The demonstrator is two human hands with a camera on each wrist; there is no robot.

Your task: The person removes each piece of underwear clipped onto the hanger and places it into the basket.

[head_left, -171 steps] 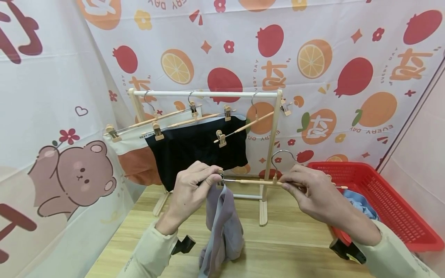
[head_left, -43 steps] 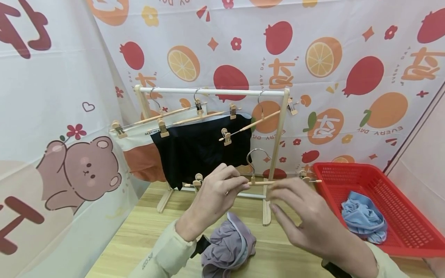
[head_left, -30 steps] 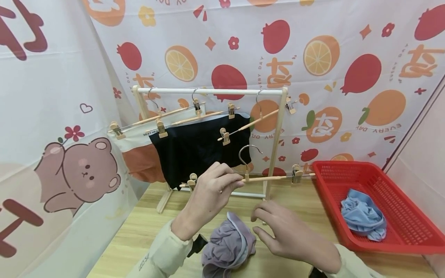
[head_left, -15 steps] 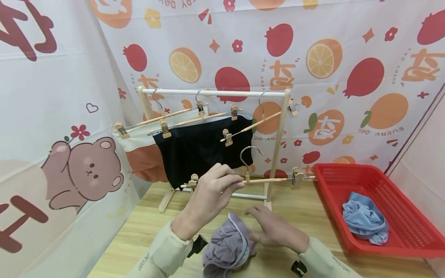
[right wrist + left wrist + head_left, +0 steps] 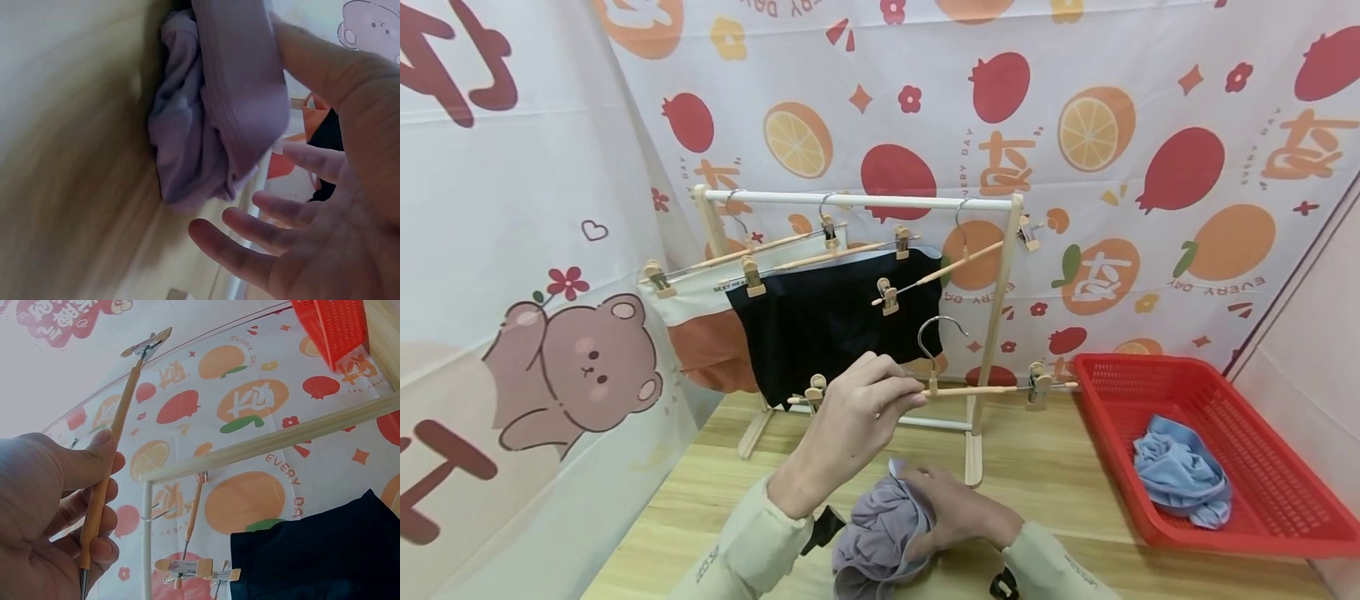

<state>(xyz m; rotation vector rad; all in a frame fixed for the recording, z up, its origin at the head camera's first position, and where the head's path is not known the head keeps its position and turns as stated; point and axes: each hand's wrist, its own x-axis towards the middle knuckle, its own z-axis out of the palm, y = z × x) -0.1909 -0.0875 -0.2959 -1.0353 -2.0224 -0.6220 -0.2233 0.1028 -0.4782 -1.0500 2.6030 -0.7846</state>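
My left hand [image 5: 853, 417] grips the wooden bar of a clip hanger [image 5: 973, 391] with a metal hook, held in front of the rack. Thumb and fingers wrap the bar in the left wrist view, where one clip [image 5: 149, 345] shows at its far end. Crumpled on the table lies a mauve pair of underpants [image 5: 880, 533] with a wide waistband [image 5: 244, 81]. Right at its side is my right hand [image 5: 958, 510], fingers [image 5: 250, 231] spread and loosely bent. The thumb is beside the waistband in the right wrist view.
A small rack [image 5: 850, 199] stands behind, bearing black underpants [image 5: 835, 317], a white and rust pair [image 5: 707, 342], and a bare clip hanger [image 5: 951, 268]. To the right, a red basket [image 5: 1247, 546] holds light blue crumpled cloth [image 5: 1183, 475]. A printed curtain [image 5: 1045, 50] hangs at the back.
The mauve underpants, earlier hanging beneath a hanger clip, now lie on the table. My right hand has left the hanger and moved down and left to them; my left hand keeps the hanger.
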